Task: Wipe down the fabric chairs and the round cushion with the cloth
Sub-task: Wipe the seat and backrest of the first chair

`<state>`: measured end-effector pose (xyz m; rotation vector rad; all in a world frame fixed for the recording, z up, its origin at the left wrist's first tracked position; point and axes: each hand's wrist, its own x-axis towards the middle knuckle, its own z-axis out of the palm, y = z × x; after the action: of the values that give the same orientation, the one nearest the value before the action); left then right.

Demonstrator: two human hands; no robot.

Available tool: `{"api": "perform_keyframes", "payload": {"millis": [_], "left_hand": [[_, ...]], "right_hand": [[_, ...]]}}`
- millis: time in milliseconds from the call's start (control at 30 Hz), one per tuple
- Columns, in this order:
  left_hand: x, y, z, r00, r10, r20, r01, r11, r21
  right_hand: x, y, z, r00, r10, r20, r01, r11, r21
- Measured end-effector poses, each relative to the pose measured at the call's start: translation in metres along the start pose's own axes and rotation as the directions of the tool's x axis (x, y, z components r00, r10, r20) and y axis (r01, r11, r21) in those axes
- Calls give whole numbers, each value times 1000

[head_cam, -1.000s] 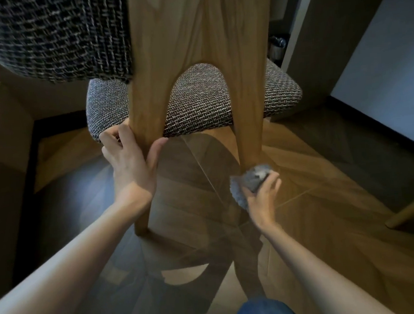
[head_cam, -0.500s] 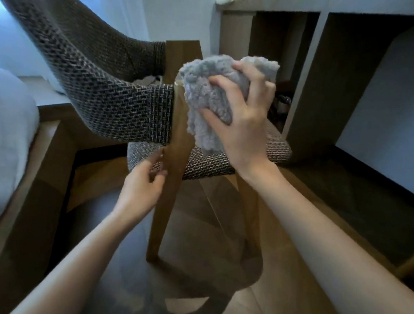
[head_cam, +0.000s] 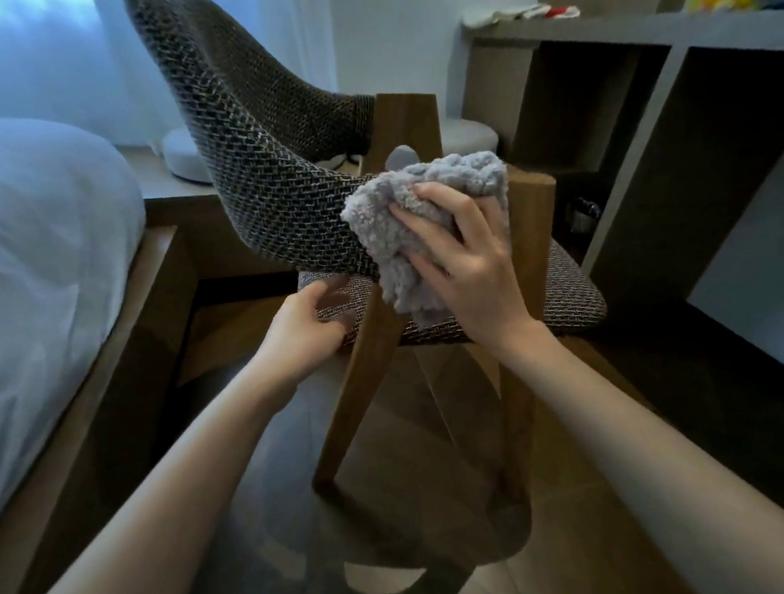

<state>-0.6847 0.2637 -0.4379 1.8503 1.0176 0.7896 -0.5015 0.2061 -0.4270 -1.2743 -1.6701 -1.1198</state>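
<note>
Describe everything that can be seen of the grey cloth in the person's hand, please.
The cloth is light grey, thick and fluffy, like looped microfibre or terry. It is bunched into a loose wad, with a fold hanging below. The right hand grips it, fingers spread over its front. It lies against the lower end of the woven chair back, where this meets the wooden frame, above the seat. No stains show.

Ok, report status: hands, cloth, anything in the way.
Right hand grips cloth, pressed on chair backrest. Left hand touches seat. Wooden post just behind cloth.
</note>
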Motion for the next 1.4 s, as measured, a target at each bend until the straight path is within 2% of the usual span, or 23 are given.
{"api": "perform_keyframes", "payload": {"millis": [100,200,267,367,467,533,600,667,767,933,1100,1200,1267,1400], "left_hand": [[1,1,-1,1000,1,17,0,997,-82],[0,0,-3,988,-78,135,115,948,-296],[-2,-4,-6,978,-71,196,140,920,-367],[-7,-14,-8,976,13,216,62,939,-337],[-7,-18,-2,991,106,81,-80,958,-274],[-1,-20,7,997,65,-43,-74,954,-290],[7,-24,17,996,-7,-89,-22,946,-323],[16,-30,28,981,-38,-192,-9,971,-239],[13,-26,41,874,-22,-485,-55,988,-144],[4,-21,61,772,173,-611,-304,946,-117],[-4,-32,66,793,285,-538,-370,928,-53],[-7,-41,69,840,317,-441,-353,935,-1],[-5,-46,69,885,268,-380,-293,956,-7],[6,-67,64,916,230,-328,-245,969,-7]], "right_hand": [[-32,-14,17,997,77,-10,-76,996,36],[-62,-33,27,980,194,36,-198,972,130],[-68,-43,25,957,278,88,-290,934,207],[-65,-50,12,914,373,161,-406,846,345],[-58,-52,3,857,498,131,-508,775,376],[-56,-56,5,761,646,56,-621,702,350],[-58,-63,10,646,763,19,-712,594,374],[-61,-71,14,571,821,14,-751,515,413],[-62,-83,20,512,859,-10,-764,460,452],[-59,-91,27,439,896,-62,-763,408,500],[-62,-90,34,378,924,-63,-768,351,535],[-68,-89,40,336,942,23,-795,270,543],[-75,-89,42,340,937,81,-816,251,521],[-92,-92,48,387,911,142,-831,278,482]]}}
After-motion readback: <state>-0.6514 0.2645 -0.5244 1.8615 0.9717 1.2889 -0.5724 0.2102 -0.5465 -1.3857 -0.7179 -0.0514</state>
